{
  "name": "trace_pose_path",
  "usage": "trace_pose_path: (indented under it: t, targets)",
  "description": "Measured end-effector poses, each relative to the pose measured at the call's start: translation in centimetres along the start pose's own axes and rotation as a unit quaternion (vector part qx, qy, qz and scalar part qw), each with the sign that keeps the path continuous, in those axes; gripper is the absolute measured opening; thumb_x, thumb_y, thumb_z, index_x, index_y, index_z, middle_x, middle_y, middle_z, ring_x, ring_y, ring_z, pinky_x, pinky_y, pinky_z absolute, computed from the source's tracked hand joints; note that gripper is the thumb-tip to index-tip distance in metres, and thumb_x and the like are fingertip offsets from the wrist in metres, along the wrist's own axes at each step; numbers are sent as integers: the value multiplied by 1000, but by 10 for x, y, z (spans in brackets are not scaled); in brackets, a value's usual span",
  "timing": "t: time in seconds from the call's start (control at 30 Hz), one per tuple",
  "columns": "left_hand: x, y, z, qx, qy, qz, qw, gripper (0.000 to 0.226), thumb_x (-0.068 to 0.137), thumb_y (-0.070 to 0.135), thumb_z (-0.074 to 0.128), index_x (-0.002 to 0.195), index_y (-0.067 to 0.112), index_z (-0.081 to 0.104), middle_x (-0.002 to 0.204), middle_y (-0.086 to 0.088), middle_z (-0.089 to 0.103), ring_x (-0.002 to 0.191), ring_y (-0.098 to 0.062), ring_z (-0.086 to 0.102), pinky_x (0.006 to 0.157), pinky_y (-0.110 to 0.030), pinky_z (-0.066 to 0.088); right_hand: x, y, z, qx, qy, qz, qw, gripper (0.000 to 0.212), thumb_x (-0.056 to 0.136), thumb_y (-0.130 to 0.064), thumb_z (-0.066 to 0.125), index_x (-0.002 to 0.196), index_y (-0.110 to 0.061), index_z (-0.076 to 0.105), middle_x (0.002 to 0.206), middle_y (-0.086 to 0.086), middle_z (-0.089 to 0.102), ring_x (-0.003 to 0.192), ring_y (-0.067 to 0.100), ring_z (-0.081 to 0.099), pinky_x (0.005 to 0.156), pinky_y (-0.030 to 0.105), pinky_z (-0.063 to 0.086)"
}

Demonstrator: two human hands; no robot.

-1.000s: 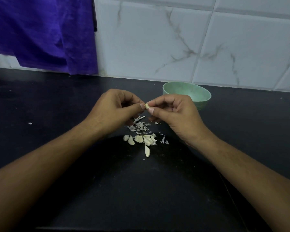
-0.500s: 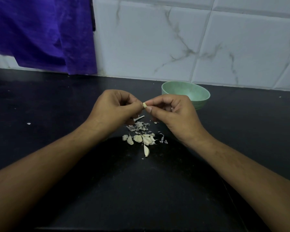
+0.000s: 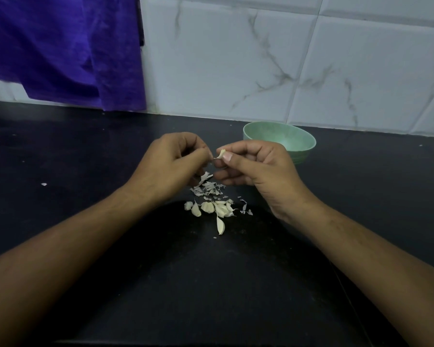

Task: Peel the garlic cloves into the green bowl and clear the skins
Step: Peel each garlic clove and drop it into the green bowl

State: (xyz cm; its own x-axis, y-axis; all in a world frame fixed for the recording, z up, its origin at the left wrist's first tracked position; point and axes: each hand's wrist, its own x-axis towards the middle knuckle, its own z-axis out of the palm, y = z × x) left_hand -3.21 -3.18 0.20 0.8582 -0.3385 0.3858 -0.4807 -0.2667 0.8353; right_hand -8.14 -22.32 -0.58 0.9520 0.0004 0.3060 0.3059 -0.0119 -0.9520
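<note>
While right hand pinches a clove (thumbnail up), left hand curls.

A dim black countertop meets white marbled wall tiles, purple cloth hanging left.

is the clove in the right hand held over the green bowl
No, the right hand pinches the garlic clove left of the green bowl, above the skins on the counter.
</note>
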Motion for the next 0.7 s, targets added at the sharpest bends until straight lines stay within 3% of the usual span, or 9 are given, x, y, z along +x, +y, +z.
trace_pose_path:
  t: [0.2,0.33,0.47,0.57,0.7]
  targets:
    - [-1,0,-2,39,1,3,999,36,104,32,63,78,8,70,74,-10,73,70,-27,75,72,-51,65,1,0,-2,2,2,15,1000,16,97,-4,68,111,0,74,98,18,77,84,27,76,80,37,65]
    - [1,-4,-2,29,-6,3,1000,18,90,34,80,86,19,72,78,-9,74,72,-32,76,70,-56,64,1,-2,-2,-1,5,17,1000,12,95,-2,69,107,0,72,95,20,78,81,28,77,79,39,65]
    - [0,-2,-1,22,-18,25,999,13,86,34,81,95,25,77,83,-4,76,75,-36,74,69,-58,63,1,-2,-3,-16,3,16,1000,10,96,-2,68,105,0,68,94,19,78,79,29,76,78,43,64]
    - [-1,-1,-1,61,-12,39,997,8,89,32,82,91,25,78,75,-1,76,72,-29,74,69,-55,63,1,-1,-2,-29,6,8,1000,9,95,-2,70,103,0,69,92,22,77,77,29,75,80,46,63]
    - [0,-1,-2,85,-9,36,996,5,90,30,81,89,26,79,73,2,76,69,-19,75,71,-50,63,2,-1,-2,-34,21,4,999,10,92,1,73,102,4,70,85,21,72,72,22,73,74,38,64]
